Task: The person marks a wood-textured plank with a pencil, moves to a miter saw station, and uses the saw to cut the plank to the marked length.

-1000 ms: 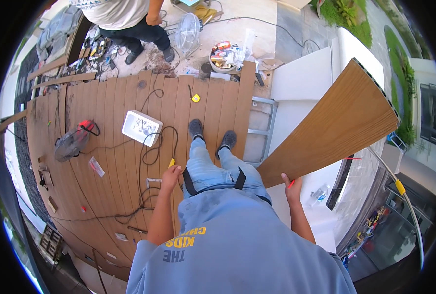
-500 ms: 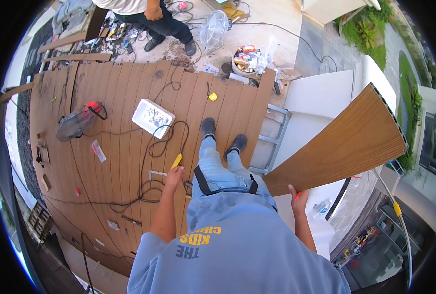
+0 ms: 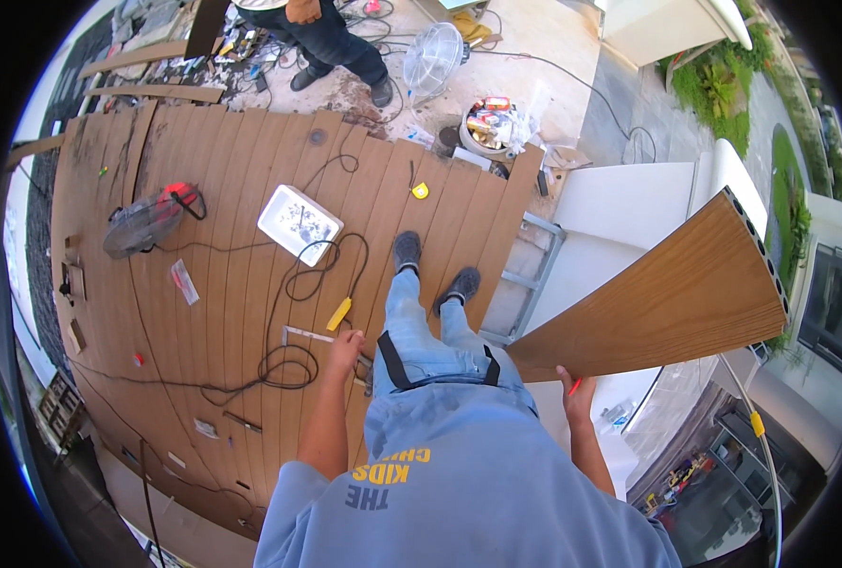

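On my right, a long brown wood-grain decking board [image 3: 662, 293] with a hollow-celled end is held up at a slant. My right hand [image 3: 577, 390] grips its near edge, and a thin red stick-like thing [image 3: 575, 385] pokes out from the fingers. My left hand [image 3: 347, 352] is over the deck at my left side, fingers curled; whatever they hold, if anything, is hidden. Just beyond it a yellow power strip [image 3: 339, 313] lies on its cable. Close by, a pale metal square [image 3: 305, 334] rests on the boards. A partly hidden tool [image 3: 363, 375] is beside my left hip.
The brown deck [image 3: 241, 189] bears a white tub [image 3: 298, 225], a yellow tape measure [image 3: 420, 190], a dark-and-red power saw [image 3: 151, 220] and looped cable. A metal frame [image 3: 525, 279] shows at its open right edge. Beyond are a person [image 3: 331, 47], a fan [image 3: 432, 59] and a full bucket [image 3: 492, 128].
My left hand has drawn back slightly toward me, away from the power strip. My right hand keeps its grip on the board. The whole view has shifted a little.
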`<state>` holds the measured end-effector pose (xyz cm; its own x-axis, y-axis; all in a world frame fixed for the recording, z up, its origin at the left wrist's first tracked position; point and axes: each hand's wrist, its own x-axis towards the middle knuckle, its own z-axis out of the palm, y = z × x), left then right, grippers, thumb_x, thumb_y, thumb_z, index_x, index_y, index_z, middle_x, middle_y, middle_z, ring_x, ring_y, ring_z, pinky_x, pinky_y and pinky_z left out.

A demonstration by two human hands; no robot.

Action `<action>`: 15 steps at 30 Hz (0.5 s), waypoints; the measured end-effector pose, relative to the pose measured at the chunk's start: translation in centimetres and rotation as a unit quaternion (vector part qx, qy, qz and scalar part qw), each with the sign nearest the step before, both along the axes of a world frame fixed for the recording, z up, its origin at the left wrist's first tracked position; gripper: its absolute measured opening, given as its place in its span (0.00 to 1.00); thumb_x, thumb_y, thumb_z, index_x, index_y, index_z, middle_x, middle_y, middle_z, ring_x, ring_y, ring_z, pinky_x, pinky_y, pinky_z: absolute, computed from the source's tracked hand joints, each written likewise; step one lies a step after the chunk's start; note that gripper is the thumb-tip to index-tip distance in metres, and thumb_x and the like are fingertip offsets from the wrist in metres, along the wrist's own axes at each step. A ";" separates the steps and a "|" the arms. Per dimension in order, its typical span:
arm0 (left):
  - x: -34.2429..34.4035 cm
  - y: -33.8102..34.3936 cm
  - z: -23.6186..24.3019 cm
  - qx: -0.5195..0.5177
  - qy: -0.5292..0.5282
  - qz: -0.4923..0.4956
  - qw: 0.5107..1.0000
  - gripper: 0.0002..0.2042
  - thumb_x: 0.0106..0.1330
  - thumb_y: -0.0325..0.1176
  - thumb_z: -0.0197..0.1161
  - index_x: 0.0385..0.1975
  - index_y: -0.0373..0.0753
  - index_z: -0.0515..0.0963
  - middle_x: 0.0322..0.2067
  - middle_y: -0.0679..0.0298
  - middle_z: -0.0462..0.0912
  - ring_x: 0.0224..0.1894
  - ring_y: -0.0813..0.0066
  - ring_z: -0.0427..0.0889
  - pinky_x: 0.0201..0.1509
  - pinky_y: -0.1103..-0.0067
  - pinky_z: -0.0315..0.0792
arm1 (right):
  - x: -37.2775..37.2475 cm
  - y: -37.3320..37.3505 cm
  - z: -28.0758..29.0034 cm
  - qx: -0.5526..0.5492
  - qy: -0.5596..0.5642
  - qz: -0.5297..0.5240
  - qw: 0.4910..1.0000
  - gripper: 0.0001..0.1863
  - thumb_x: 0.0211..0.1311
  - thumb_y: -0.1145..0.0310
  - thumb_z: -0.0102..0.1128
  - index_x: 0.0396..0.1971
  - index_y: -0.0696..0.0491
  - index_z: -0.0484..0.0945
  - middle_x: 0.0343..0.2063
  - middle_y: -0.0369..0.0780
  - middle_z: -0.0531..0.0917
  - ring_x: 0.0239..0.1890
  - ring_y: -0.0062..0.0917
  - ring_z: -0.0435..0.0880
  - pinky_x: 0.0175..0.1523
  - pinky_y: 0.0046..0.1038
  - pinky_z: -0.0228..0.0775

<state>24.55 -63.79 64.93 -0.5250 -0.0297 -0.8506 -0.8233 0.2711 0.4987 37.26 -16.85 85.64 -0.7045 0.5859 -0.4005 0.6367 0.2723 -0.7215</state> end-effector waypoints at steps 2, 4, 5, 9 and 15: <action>0.4 -1.1 -0.1 -0.016 -0.002 0.002 1.000 0.15 0.74 0.40 0.58 0.44 0.32 0.81 0.29 0.66 0.81 0.26 0.82 0.74 0.30 0.82 0.69 | -0.4 0.0 -0.1 -0.011 -0.025 0.019 0.999 0.16 0.65 0.77 0.67 0.50 0.66 0.76 0.44 0.45 0.84 0.48 0.29 0.82 0.57 0.30 0.71; 0.5 -2.0 0.1 -0.008 -0.043 -0.005 0.999 0.15 0.74 0.40 0.58 0.45 0.32 0.81 0.32 0.65 0.83 0.28 0.81 0.77 0.30 0.82 0.70 | -1.3 -0.5 -0.1 -0.005 -0.010 0.018 1.000 0.15 0.65 0.77 0.68 0.48 0.65 0.77 0.42 0.45 0.85 0.46 0.28 0.83 0.55 0.29 0.72; 0.3 -2.3 0.3 -0.009 -0.044 -0.003 0.999 0.15 0.74 0.40 0.58 0.45 0.32 0.81 0.32 0.65 0.83 0.28 0.81 0.77 0.30 0.82 0.70 | -2.0 -0.9 0.1 0.001 0.007 0.016 1.000 0.13 0.65 0.76 0.68 0.46 0.65 0.79 0.41 0.45 0.87 0.45 0.26 0.84 0.54 0.28 0.73; -0.8 -2.7 1.0 -0.018 -0.067 -0.001 0.998 0.16 0.75 0.41 0.57 0.47 0.33 0.81 0.38 0.62 0.86 0.38 0.76 0.83 0.44 0.79 0.77 | -2.7 -1.0 -0.7 0.017 0.005 0.010 1.000 0.13 0.65 0.76 0.69 0.46 0.65 0.79 0.40 0.45 0.87 0.45 0.27 0.84 0.54 0.29 0.73; -4.6 -2.7 1.2 0.000 -0.072 0.006 0.997 0.15 0.75 0.42 0.57 0.45 0.34 0.81 0.37 0.64 0.85 0.37 0.78 0.82 0.41 0.81 0.75 | -5.5 -1.2 -1.1 0.023 0.011 0.034 0.999 0.13 0.64 0.75 0.69 0.45 0.65 0.80 0.41 0.46 0.87 0.44 0.30 0.84 0.55 0.29 0.72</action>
